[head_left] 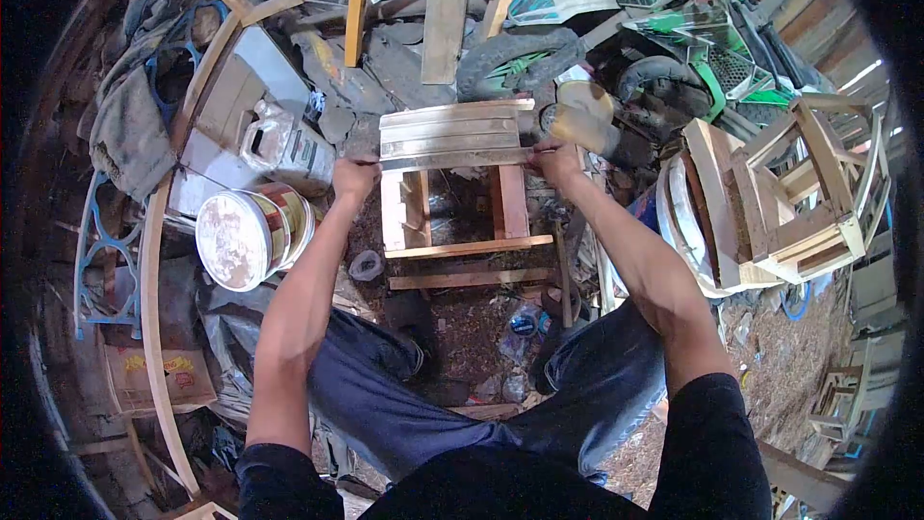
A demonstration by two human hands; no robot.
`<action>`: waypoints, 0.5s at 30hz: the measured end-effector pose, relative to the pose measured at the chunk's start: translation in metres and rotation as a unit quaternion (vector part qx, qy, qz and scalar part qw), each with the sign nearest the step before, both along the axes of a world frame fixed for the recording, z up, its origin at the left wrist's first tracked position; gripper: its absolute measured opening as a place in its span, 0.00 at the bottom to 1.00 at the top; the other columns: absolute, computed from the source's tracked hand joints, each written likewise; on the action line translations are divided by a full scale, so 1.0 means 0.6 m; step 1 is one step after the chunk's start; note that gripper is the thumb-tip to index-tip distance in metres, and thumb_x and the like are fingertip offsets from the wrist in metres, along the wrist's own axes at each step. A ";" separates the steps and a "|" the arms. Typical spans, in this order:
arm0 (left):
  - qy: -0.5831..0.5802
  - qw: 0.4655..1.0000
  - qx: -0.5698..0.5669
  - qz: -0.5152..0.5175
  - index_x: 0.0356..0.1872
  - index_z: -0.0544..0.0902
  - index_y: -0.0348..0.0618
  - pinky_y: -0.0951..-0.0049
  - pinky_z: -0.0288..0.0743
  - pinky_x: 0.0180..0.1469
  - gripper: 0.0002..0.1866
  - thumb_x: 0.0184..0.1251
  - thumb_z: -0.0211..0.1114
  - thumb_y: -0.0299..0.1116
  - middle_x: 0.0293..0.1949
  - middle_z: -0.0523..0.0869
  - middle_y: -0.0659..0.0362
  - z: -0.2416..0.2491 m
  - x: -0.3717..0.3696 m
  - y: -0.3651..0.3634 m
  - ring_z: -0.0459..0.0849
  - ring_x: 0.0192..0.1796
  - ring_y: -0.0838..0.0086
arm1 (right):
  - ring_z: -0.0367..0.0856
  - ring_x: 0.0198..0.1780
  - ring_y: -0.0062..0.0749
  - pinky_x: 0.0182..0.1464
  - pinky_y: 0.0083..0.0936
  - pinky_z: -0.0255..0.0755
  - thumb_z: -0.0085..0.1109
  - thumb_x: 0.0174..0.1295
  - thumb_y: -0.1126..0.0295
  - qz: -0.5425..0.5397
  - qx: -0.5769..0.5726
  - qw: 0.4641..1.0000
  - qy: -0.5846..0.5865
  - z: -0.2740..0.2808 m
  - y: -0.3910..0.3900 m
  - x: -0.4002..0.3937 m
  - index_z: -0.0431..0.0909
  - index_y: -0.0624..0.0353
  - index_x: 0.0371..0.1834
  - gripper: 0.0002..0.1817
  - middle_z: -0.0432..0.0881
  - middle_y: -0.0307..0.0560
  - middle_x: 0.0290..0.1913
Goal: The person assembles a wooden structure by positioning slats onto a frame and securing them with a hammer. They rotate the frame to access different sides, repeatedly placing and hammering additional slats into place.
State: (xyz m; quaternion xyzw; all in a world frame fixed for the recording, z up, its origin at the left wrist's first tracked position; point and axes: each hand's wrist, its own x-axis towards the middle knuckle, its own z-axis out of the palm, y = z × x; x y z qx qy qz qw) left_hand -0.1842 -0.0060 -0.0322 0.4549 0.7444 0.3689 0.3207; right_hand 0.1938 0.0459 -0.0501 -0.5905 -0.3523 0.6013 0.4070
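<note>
A small wooden frame [513, 202] stands on the ground between my knees, with several slats [448, 125] laid side by side over its far half. My left hand [356, 177] is closed on the left end of the nearest wooden slat [454, 161]. At that slat's other end, my right hand [556, 163] pinches it with the fingers together. The slat lies across the frame, against the row behind it. The near half of the frame is uncovered, and a front rail [470, 247] crosses its near side.
A loose wooden strip [472, 279] lies before the frame. A paint bucket [231, 241] and a dirty white jerrycan [279, 146] are at left. Wooden stools [799, 193] are stacked at right. A green motorbike [717, 48] and upright planks [448, 14] stand behind. Litter covers the ground.
</note>
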 end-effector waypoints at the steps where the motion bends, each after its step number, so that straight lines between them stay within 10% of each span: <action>1: 0.003 1.000 0.000 0.003 0.31 0.88 0.39 0.73 0.77 0.30 0.07 0.49 0.70 0.28 0.22 0.86 0.54 0.004 0.000 -0.001 0.85 0.25 0.73 | 0.83 0.33 0.41 0.32 0.33 0.84 0.59 0.54 0.86 0.013 -0.012 1.000 -0.009 0.004 0.000 -0.002 0.72 0.69 0.42 0.13 0.80 0.55 0.36; 15: -0.115 0.993 0.022 -0.008 0.31 0.85 0.31 0.77 0.77 0.25 0.05 0.51 0.67 0.18 0.25 0.85 0.52 0.029 0.014 -0.009 0.83 0.23 0.74 | 0.83 0.32 0.36 0.35 0.29 0.83 0.63 0.54 0.82 0.087 0.075 0.980 -0.161 -0.032 0.015 0.004 0.73 0.68 0.42 0.13 0.81 0.52 0.37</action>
